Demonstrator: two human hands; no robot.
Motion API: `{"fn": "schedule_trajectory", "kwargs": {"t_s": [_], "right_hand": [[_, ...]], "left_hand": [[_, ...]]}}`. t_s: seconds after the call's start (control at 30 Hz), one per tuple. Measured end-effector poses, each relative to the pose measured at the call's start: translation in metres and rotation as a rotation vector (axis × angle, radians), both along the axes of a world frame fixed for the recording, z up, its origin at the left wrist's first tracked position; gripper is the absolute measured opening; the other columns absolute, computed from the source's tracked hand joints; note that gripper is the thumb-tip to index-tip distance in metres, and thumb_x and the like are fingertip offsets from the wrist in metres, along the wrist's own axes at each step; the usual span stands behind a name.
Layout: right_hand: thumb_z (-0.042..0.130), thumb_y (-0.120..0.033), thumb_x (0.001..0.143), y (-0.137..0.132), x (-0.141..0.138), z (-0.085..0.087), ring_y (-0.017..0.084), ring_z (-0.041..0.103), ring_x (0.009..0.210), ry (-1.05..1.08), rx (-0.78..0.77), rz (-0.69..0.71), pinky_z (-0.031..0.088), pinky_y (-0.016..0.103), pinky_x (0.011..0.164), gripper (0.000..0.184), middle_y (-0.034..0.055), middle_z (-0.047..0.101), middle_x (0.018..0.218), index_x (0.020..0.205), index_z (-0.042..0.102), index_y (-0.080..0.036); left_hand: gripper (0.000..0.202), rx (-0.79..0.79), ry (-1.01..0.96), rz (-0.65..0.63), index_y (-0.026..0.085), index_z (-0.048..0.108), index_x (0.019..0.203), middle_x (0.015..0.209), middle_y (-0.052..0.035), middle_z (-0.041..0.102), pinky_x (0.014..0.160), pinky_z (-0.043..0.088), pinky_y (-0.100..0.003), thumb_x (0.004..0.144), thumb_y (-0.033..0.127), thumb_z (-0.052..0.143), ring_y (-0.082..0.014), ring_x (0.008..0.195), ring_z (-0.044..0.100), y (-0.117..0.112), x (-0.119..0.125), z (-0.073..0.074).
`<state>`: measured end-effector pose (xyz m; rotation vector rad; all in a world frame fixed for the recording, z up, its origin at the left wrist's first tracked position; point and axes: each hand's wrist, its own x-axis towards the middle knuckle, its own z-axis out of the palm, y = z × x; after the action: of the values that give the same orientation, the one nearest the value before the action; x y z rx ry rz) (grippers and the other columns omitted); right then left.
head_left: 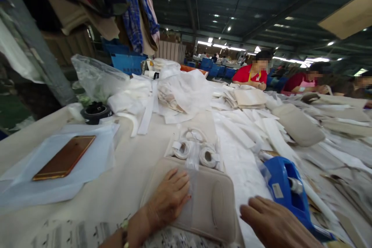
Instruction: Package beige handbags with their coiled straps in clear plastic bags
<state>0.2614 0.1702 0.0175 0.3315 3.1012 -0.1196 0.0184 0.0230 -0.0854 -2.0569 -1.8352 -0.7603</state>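
Note:
A beige padded panel (211, 201) with rounded corners lies in front of me, a slim loop on its right part. My left hand (170, 195) rests on its left half, fingers stretched out flat. Beside the fingers, a clear tape strip (190, 201) runs down the panel. Two coiled white straps (208, 155) sit side by side at the panel's far edge. To the right, apart from the panel, my right hand (269, 219) has its fingers curled; its fingertips are hidden, so anything in them cannot be made out. It is nearest the blue tape dispenser (283, 186).
A copper-coloured phone (65, 157) lies on pale sheets at the left, before a black round container (96, 112). White wrapping (186, 89) is heaped behind. Beige pieces (300, 124) and white strips crowd the right. A person in red (251, 74) is across the table.

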Motion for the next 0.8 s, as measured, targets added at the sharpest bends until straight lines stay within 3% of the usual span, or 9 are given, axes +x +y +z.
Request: {"fn": "schedule_trajectory", "kwargs": {"t_s": [0.1, 0.2, 0.3, 0.4, 0.57, 0.7, 0.8], "right_hand": [[0.044, 0.001, 0.077, 0.006, -0.082, 0.02, 0.015, 0.055, 0.07, -0.072, 0.142, 0.235, 0.037, 0.028, 0.066, 0.027, 0.0019, 0.061, 0.074, 0.077, 0.058, -0.022], [0.047, -0.004, 0.079, 0.022, -0.143, 0.011, 0.017, 0.057, 0.075, -0.176, 0.252, 0.412, 0.037, 0.03, 0.072, 0.021, 0.0042, 0.063, 0.075, 0.079, 0.062, -0.019], [0.05, -0.009, 0.079, 0.035, -0.177, -0.002, 0.019, 0.06, 0.08, -0.247, 0.329, 0.475, 0.039, 0.032, 0.077, 0.019, 0.0069, 0.067, 0.077, 0.08, 0.066, -0.018], [0.054, -0.015, 0.079, 0.038, -0.195, -0.004, 0.021, 0.063, 0.082, -0.347, 0.324, 0.446, 0.04, 0.032, 0.076, 0.017, 0.0091, 0.07, 0.078, 0.077, 0.07, -0.017], [0.067, -0.029, 0.072, 0.043, -0.218, -0.001, 0.022, 0.065, 0.073, -0.419, 0.256, 0.269, 0.04, 0.027, 0.063, 0.013, 0.0085, 0.071, 0.071, 0.075, 0.073, -0.017], [0.081, -0.041, 0.057, 0.066, -0.232, -0.002, 0.021, 0.063, 0.069, -0.364, 0.241, 0.15, 0.037, 0.025, 0.054, 0.034, 0.0078, 0.07, 0.074, 0.078, 0.071, -0.016], [0.073, -0.03, 0.071, 0.069, -0.219, -0.004, 0.021, 0.062, 0.076, -0.25, 0.266, 0.07, 0.041, 0.026, 0.061, 0.018, 0.0086, 0.07, 0.079, 0.082, 0.068, -0.016]], "left_hand": [[0.02, -0.002, -0.049, -0.003, 0.016, 0.055, 0.107, 0.109, -0.0059, 0.065, 0.104, 0.031, -0.041, 0.09, 0.022, 0.046, -0.0208, 0.113, 0.053, 0.0, 0.001, -0.007], [0.021, 0.03, -0.09, -0.011, 0.016, 0.055, 0.107, 0.109, -0.0052, 0.065, 0.107, 0.026, -0.039, 0.088, 0.023, 0.05, -0.0191, 0.113, 0.052, 0.001, 0.002, -0.013], [0.021, 0.038, -0.109, -0.004, 0.017, 0.056, 0.106, 0.108, -0.0041, 0.065, 0.109, 0.023, -0.037, 0.088, 0.026, 0.052, -0.0175, 0.111, 0.053, 0.002, 0.002, -0.016], [0.021, 0.023, -0.106, -0.002, 0.017, 0.056, 0.106, 0.108, -0.0041, 0.065, 0.11, 0.02, -0.037, 0.089, 0.028, 0.052, -0.0175, 0.113, 0.052, 0.002, 0.001, -0.017], [0.021, 0.037, -0.106, -0.007, 0.016, 0.056, 0.107, 0.108, -0.004, 0.065, 0.112, 0.017, -0.037, 0.09, 0.027, 0.051, -0.0179, 0.115, 0.05, 0.003, 0.001, -0.017], [0.02, 0.007, -0.129, -0.003, 0.016, 0.057, 0.105, 0.105, -0.0047, 0.065, 0.109, 0.024, -0.038, 0.089, 0.025, 0.051, -0.0184, 0.112, 0.052, 0.003, 0.001, -0.015], [0.021, 0.017, -0.14, -0.004, 0.016, 0.057, 0.106, 0.106, -0.005, 0.065, 0.109, 0.026, -0.038, 0.088, 0.024, 0.052, -0.0182, 0.112, 0.052, 0.003, 0.001, -0.014]]}}
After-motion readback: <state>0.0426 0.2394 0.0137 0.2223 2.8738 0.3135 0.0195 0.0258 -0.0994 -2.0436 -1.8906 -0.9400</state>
